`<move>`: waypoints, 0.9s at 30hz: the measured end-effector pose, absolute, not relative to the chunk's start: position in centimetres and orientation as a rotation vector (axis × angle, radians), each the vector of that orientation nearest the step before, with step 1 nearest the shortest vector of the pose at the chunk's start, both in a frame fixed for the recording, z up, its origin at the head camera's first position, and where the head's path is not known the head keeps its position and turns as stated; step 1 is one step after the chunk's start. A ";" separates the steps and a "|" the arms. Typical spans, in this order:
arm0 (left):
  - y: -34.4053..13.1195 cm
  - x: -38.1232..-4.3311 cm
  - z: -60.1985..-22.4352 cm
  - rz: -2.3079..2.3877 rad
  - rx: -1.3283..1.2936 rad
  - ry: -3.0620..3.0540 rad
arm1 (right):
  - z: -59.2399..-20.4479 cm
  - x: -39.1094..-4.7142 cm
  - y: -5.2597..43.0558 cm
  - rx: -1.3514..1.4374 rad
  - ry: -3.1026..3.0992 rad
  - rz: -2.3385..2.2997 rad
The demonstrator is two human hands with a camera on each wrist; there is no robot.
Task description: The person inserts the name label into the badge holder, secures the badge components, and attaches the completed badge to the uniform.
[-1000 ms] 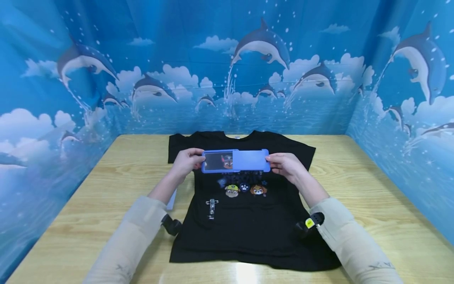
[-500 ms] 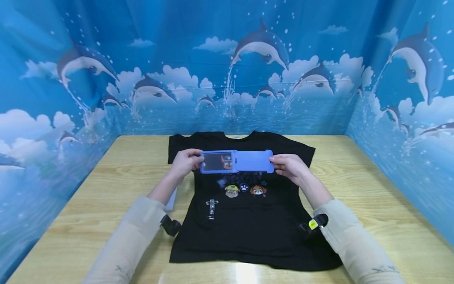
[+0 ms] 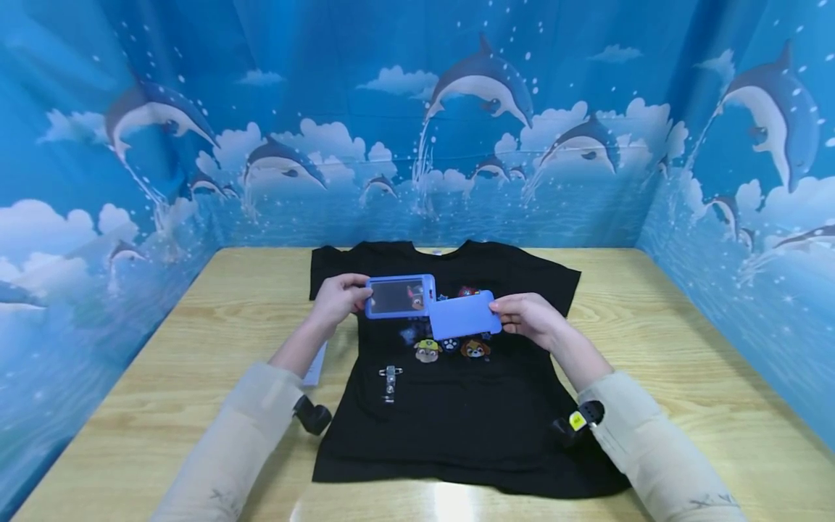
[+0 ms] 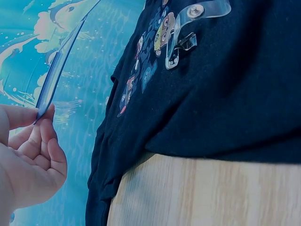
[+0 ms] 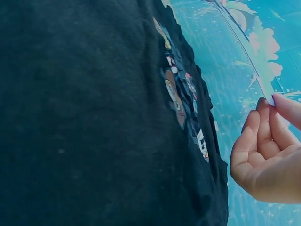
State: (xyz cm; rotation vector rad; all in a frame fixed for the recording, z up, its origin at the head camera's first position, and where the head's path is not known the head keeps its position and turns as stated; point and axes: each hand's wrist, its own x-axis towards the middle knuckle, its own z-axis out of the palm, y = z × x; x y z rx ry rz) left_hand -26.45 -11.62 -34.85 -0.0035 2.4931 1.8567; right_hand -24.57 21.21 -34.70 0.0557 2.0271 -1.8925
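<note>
Blue card holder (image 3: pixel 427 304), held above a black T-shirt (image 3: pixel 457 428) lying on a wooden table (image 3: pixel 248 319): the left hand (image 3: pixel 337 299) pinches the outer end of its windowed frame (image 3: pixel 394 297), and the right hand (image 3: pixel 531 317) pinches the outer end of its plain panel (image 3: pixel 464 317), tilted and lower. A metal clip (image 3: pixel 390 383) lies lower on the shirt.

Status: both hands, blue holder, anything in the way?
Left hand pinches windowed blue holder; right hand pinches blue panel. Panel slants beside holder, above black T-shirt; contact unclear. Clip lies on shirt; no obstruction visible between hands.
</note>
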 end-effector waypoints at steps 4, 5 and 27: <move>-11.8 -26.5 -34.9 1.862 0.006 2.498 | -35.1 -24.4 20.9 0.022 2.031 -1.853; -11.8 -26.5 -34.9 1.860 0.005 2.502 | -35.2 -24.4 20.9 0.012 2.032 -1.841; -12.0 -26.5 -35.1 1.845 0.002 2.502 | -36.3 -23.6 20.0 -0.031 2.085 -1.679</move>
